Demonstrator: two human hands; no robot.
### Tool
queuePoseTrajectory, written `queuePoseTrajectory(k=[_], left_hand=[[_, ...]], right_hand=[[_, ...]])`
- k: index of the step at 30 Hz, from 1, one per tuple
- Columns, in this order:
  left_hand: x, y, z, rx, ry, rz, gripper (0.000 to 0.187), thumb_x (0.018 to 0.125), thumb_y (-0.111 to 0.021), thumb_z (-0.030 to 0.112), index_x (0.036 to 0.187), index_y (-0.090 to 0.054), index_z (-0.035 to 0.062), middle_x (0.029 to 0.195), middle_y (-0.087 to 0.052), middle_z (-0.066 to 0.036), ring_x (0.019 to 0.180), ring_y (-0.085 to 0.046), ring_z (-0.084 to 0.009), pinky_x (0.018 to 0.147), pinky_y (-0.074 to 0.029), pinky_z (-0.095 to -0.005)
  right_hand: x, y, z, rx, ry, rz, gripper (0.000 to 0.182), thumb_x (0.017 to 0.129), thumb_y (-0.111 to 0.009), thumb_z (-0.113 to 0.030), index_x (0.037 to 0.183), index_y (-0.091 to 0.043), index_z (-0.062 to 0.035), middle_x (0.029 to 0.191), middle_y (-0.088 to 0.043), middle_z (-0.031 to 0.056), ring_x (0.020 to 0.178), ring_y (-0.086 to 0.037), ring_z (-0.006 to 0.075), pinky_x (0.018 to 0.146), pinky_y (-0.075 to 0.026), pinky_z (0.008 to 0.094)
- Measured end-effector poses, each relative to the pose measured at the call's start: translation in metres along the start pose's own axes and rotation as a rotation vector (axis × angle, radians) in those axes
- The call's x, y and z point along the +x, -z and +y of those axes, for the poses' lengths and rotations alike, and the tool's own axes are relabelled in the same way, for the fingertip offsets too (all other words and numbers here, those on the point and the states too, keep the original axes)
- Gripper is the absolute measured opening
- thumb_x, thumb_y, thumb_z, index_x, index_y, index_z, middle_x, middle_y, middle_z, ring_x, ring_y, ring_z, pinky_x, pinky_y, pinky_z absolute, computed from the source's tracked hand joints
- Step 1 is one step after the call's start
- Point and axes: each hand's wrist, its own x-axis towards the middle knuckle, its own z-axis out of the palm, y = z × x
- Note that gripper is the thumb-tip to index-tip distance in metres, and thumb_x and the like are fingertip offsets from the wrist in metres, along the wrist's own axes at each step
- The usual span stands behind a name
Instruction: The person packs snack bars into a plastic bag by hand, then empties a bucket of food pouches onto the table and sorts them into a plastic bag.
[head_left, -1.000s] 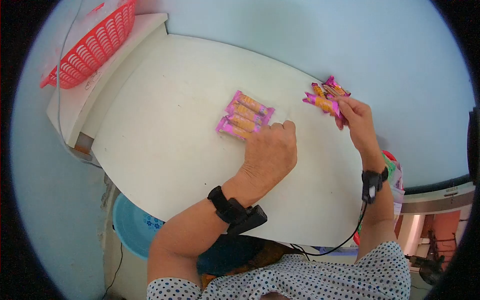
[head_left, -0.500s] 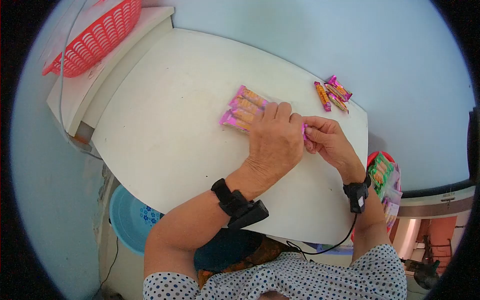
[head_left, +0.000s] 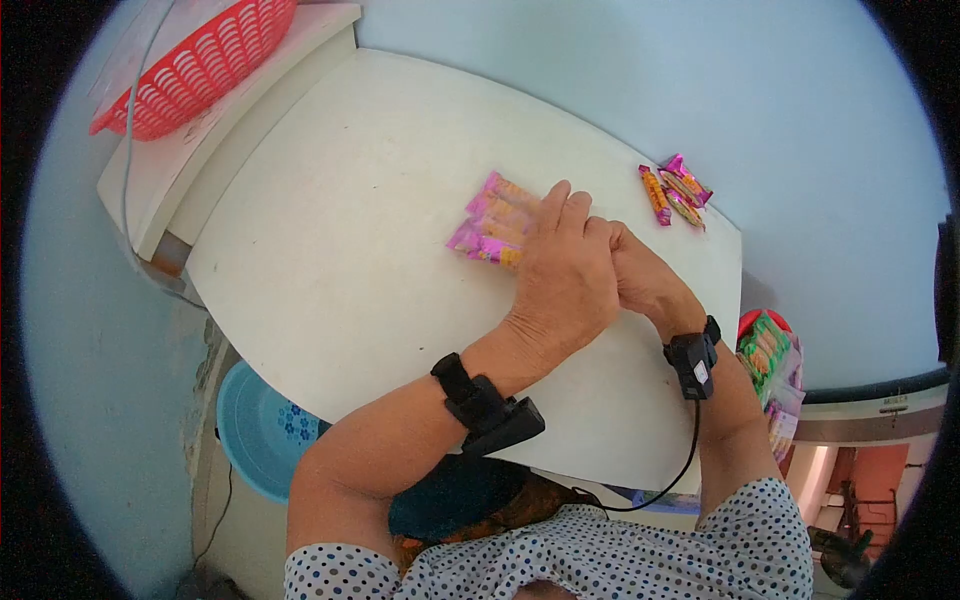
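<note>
A clear bag holding several pink-and-orange snack packets (head_left: 495, 218) lies on the white table (head_left: 330, 220), its right part under my left hand (head_left: 568, 265). The fingers of my left hand are bent over the bag's right end. My right hand (head_left: 648, 275) meets it from the right, partly hidden behind it. The fingers of my right hand are closed, and what they pinch cannot be seen. Several loose pink snack packets (head_left: 677, 190) lie near the table's back right edge.
A red plastic basket (head_left: 205, 75) stands on a ledge at the back left. Below the table's left edge is a blue basin (head_left: 255, 430). Green snack packages (head_left: 765, 348) sit in a red container right of the table. A cable hangs from my right wrist device.
My right hand has moved left and up against my left hand, so the pink packet end between them is now hidden. The view has shifted slightly.
</note>
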Motion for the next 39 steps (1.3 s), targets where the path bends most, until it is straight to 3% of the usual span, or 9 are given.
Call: queuePoseTrajectory(k=[5,11,14,19,22,28,31,34,39], left_hand=[[0.000,-0.003,-0.004,-0.047,0.028,-0.010,0.017,0.082,-0.057,0.004,0.095,-0.056,-0.0064,0.120,-0.052,-0.026,0.122,-0.044,-0.0472,0.104,-0.034,-0.0538],[0.004,-0.003,-0.002,-0.068,0.050,-0.065,0.011,0.084,-0.054,0.002,0.092,-0.055,-0.0052,0.121,-0.053,-0.027,0.124,-0.044,-0.0472,0.105,-0.033,-0.0537],[0.004,-0.001,0.000,-0.056,0.063,-0.092,0.008,0.085,-0.054,0.001,0.091,-0.055,-0.0039,0.120,-0.054,-0.027,0.123,-0.044,-0.0473,0.105,-0.033,-0.0532],[0.002,-0.001,0.001,-0.062,0.041,-0.106,0.014,0.084,-0.057,0.000,0.095,-0.056,-0.0075,0.118,-0.052,-0.026,0.123,-0.042,-0.0476,0.103,-0.035,-0.0537],[0.002,-0.001,0.002,-0.069,0.064,-0.097,0.010,0.085,-0.055,0.000,0.094,-0.054,-0.0036,0.119,-0.054,-0.027,0.123,-0.044,-0.0479,0.104,-0.035,-0.0535],[0.001,-0.002,0.001,-0.075,0.045,-0.076,0.008,0.087,-0.054,0.001,0.094,-0.053,-0.0007,0.115,-0.057,-0.028,0.119,-0.047,-0.0490,0.103,-0.036,-0.0538],[0.000,-0.001,0.001,-0.089,0.050,-0.066,0.007,0.087,-0.054,0.002,0.093,-0.052,-0.0003,0.113,-0.057,-0.028,0.117,-0.048,-0.0494,0.102,-0.037,-0.0536],[0.000,-0.003,0.001,-0.097,0.047,-0.043,0.007,0.089,-0.054,0.004,0.093,-0.051,-0.0004,0.111,-0.057,-0.029,0.116,-0.049,-0.0498,0.101,-0.037,-0.0540],[-0.002,-0.005,0.002,-0.089,0.048,-0.029,0.009,0.091,-0.054,0.006,0.096,-0.051,-0.0008,0.112,-0.056,-0.029,0.116,-0.048,-0.0503,0.101,-0.037,-0.0546]], right_hand=[[0.001,-0.002,0.001,-0.221,0.126,0.008,0.009,0.087,-0.068,-0.009,0.091,-0.071,-0.0016,0.083,-0.068,0.0038,0.070,-0.058,0.0060,0.056,-0.048,0.0234],[-0.017,0.010,-0.021,-0.265,-0.088,0.065,0.014,0.085,-0.069,-0.010,0.096,-0.070,-0.0007,0.078,-0.066,0.0028,0.062,-0.059,0.0073,0.052,-0.049,0.0243],[-0.036,0.032,-0.035,-0.458,0.041,0.369,0.018,0.085,-0.069,-0.011,0.098,-0.069,0.0018,0.078,-0.067,0.0041,0.066,-0.062,0.0102,0.056,-0.051,0.0248],[-0.026,0.097,0.004,-1.362,0.387,0.841,0.035,0.084,-0.069,-0.019,0.113,-0.064,-0.0005,0.108,-0.066,0.0161,0.094,-0.065,0.0303,0.081,-0.053,0.0400],[-0.020,0.094,0.018,-1.411,0.379,0.946,0.038,0.084,-0.068,-0.023,0.115,-0.063,-0.0017,0.115,-0.062,0.0197,0.100,-0.063,0.0365,0.087,-0.050,0.0444],[-0.014,0.102,0.022,-1.310,0.427,0.939,0.032,0.084,-0.065,-0.016,0.112,-0.064,-0.0014,0.101,-0.067,0.0197,0.094,-0.064,0.0366,0.082,-0.051,0.0443],[-0.024,0.107,0.009,-1.168,0.430,0.926,0.023,0.086,-0.063,-0.013,0.104,-0.067,0.0008,0.084,-0.070,0.0147,0.074,-0.067,0.0282,0.064,-0.053,0.0364],[-0.054,0.098,-0.035,-0.493,0.130,0.643,0.018,0.087,-0.064,-0.013,0.096,-0.070,0.0019,0.074,-0.068,0.0082,0.055,-0.062,0.0152,0.046,-0.045,0.0252],[-0.076,0.079,-0.053,-0.300,-0.008,0.233,0.017,0.089,-0.065,-0.014,0.095,-0.070,0.0014,0.071,-0.066,0.0042,0.049,-0.055,0.0070,0.040,-0.037,0.0199]])
